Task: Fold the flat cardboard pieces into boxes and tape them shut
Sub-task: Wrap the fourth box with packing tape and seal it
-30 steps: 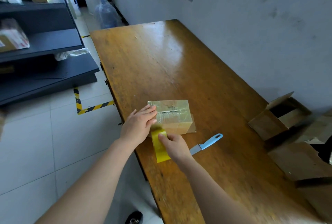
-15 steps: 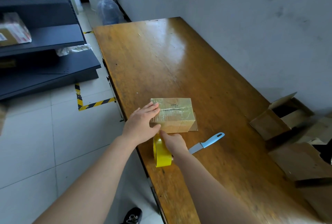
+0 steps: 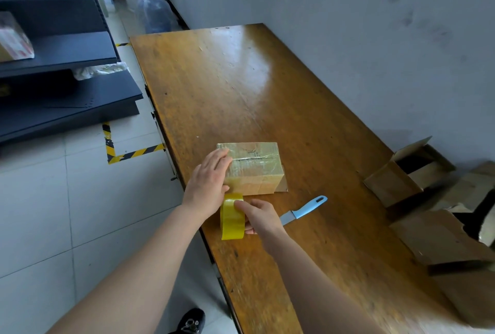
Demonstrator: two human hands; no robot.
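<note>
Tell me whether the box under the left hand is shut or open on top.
Shut. The box's top flaps meet along a centre seam under glossy tape, and the left hand rests flat on its left end.

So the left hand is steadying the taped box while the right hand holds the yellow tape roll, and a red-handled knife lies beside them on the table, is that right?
Nearly. The knife has a light blue handle, not red, as the head view shows. The rest holds: the left hand steadies the taped box, the right hand holds the yellow tape roll, and the knife lies beside them on the table.
</note>
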